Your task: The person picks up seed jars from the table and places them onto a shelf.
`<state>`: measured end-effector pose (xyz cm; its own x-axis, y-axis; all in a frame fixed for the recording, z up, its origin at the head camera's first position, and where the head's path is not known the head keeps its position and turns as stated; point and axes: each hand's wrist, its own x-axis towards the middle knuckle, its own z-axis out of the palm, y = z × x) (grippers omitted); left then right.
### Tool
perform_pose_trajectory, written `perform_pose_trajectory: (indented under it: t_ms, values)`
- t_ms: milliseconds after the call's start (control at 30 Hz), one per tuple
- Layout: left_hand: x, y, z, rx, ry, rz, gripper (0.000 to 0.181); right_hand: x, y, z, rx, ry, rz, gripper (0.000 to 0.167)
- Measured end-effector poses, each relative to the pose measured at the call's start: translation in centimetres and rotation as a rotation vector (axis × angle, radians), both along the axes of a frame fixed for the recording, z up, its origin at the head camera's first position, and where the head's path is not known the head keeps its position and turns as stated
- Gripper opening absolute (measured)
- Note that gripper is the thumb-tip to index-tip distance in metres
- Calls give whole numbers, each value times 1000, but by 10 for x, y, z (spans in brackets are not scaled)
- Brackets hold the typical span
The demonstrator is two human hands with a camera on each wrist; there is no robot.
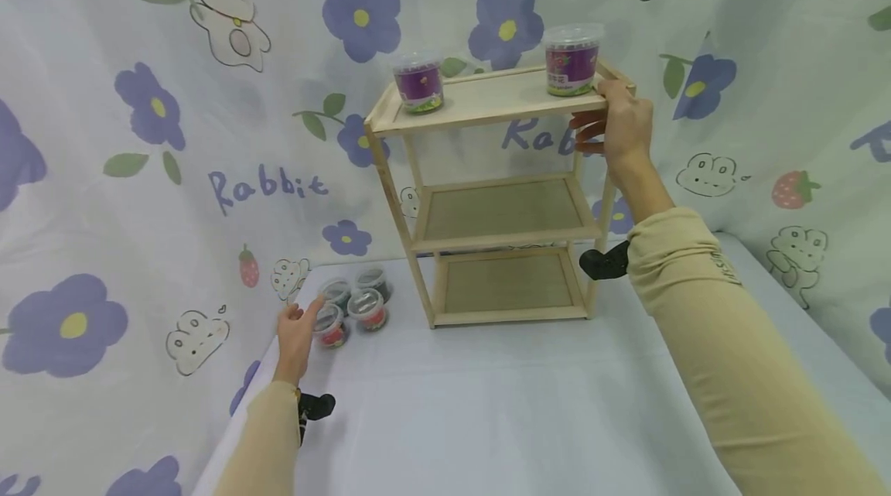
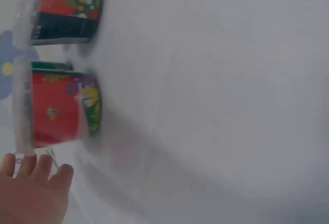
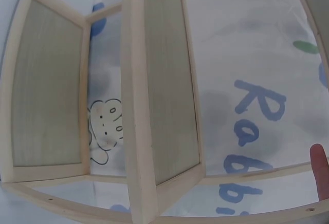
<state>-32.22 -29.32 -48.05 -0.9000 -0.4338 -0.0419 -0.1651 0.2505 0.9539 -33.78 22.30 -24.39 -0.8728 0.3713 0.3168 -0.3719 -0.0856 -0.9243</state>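
Note:
In the head view a three-tier wooden shelf (image 1: 511, 237) stands at the back. My right hand (image 1: 626, 124) is at its top right corner, thumb over the edge and fingers below the top board. It appears to grip the board beside a purple-labelled tub with a clear lid (image 1: 572, 70). A second purple tub (image 1: 420, 86) stands on the top board's left end. My left hand (image 1: 295, 337) is beside the red-labelled tub (image 1: 330, 328), fingers loosely extended and holding nothing. The left wrist view shows its fingertips (image 2: 62, 175) close to that tub's lid.
Another red-labelled tub (image 1: 367, 310) and two dark tubs, one at the back (image 1: 373, 283) and one on the left (image 1: 337, 293), cluster on the white tabletop (image 1: 487, 403). A patterned curtain (image 1: 278, 132) hangs behind and along the sides.

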Motion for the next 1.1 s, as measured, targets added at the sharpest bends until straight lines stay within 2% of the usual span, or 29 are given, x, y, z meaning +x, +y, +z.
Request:
perform_pose_trajectory:
  t_ms: [167, 267, 433, 600, 767, 1100]
  values:
    - [4, 8, -15, -33, -69, -68, 100, 0, 2, 1, 4, 6, -3, 42]
    - [5, 14, -22, -36, -71, -89, 104, 1, 4, 2, 5, 5, -6, 42]
    - [8, 19, -31, -26, -41, -64, 104, 1, 5, 2, 6, -3, -2, 41]
    - [10, 21, -35, -33, -26, -30, 99, 1, 3, 2, 11, -8, -4, 40]
    - [11, 19, -37, -66, -39, -2, 100, 0, 1, 0, 22, -8, -6, 41]
    - [12, 14, -39, -85, -70, 5, 104, 1, -1, 0, 36, -5, -5, 41]
